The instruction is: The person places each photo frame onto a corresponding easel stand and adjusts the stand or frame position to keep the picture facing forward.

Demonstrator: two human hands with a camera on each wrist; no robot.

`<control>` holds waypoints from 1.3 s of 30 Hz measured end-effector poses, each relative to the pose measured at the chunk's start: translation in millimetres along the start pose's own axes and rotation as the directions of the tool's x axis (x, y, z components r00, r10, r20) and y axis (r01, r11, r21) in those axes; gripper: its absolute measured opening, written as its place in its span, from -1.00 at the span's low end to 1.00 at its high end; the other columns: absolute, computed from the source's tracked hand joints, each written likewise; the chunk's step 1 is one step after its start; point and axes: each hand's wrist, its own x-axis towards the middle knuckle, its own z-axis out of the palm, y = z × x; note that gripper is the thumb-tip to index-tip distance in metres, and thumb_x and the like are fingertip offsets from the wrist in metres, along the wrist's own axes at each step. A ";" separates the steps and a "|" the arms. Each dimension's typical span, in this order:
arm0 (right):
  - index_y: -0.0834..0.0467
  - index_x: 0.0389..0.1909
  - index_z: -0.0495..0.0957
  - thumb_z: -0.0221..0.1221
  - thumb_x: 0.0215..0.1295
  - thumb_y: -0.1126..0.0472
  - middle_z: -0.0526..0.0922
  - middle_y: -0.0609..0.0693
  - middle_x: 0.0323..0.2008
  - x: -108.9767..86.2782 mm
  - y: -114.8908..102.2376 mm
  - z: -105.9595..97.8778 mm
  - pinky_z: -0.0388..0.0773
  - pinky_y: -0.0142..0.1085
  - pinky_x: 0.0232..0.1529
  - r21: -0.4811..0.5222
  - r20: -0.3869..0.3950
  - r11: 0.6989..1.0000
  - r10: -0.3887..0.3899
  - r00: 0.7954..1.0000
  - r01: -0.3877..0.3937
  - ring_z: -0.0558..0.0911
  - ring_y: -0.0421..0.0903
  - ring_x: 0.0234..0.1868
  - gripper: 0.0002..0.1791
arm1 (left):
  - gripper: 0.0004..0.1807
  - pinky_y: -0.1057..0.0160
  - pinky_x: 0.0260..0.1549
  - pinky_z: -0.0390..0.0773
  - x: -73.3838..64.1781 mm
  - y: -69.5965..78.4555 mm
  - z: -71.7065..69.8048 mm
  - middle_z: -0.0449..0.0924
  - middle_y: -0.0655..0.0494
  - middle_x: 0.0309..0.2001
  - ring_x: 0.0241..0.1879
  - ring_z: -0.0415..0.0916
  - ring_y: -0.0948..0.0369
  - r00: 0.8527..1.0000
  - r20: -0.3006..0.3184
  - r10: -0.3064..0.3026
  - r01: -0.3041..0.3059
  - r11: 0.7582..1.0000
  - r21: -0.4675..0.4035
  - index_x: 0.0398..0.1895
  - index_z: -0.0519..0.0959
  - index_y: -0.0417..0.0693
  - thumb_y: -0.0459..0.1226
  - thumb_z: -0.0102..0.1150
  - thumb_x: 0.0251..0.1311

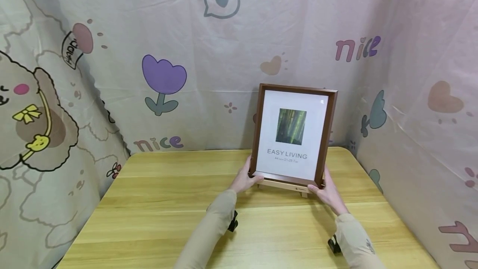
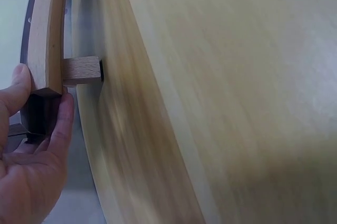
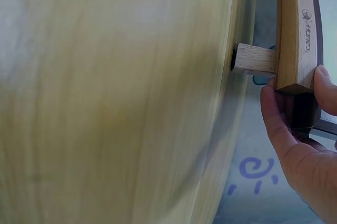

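Note:
A brown picture frame (image 1: 293, 134) leans on a small wooden easel, whose front ledge (image 1: 284, 185) runs along the frame's lower edge. Inside it is a white sheet with a green bamboo picture and "EASY LIVING" lettering. My left hand (image 1: 244, 178) grips the lower left corner, thumb at the front and fingers curled beneath in the left wrist view. The lower right corner is held likewise by my right hand (image 1: 330, 194). A short easel leg (image 2: 81, 70) touches the table beside the left fingers; another leg (image 3: 255, 58) shows near the right ones. Most of the easel is hidden behind the frame.
The light wooden table (image 1: 179, 190) extends to the left and in front of the easel. A printed cloth (image 1: 224, 45) with flowers and hearts hangs behind, close to the table's back edge, and along both sides. Black straps with small devices are worn on both wrists.

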 end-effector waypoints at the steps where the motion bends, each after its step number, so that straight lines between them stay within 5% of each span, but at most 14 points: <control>1: 0.20 0.62 -0.35 0.27 0.29 0.40 0.09 0.54 0.46 0.3 0.3 0.5 0.42 0.29 0.30 -0.002 -0.003 1.000 -0.007 1.000 0.007 0.45 0.55 0.25 0.12 | 0.02 -0.28 0.46 0.21 -0.6 -0.4 -0.4 0.27 -0.35 0.46 0.44 0.26 -0.27 1.000 0.001 0.000 0.000 1.000 0.002 0.62 -0.11 -0.10 -0.25 0.34 0.26; 39: 0.12 0.63 -0.30 0.25 0.27 0.44 0.14 0.52 0.46 4.9 -12.0 17.2 0.38 0.26 0.36 0.027 0.015 0.999 0.045 0.999 -0.046 0.41 0.53 0.31 0.11 | 0.06 -0.30 0.49 0.12 -18.4 -6.2 -15.0 0.24 -0.32 0.49 0.47 0.22 -0.26 0.996 -0.025 -0.082 0.082 0.996 -0.024 0.64 -0.20 -0.11 -0.19 0.32 0.29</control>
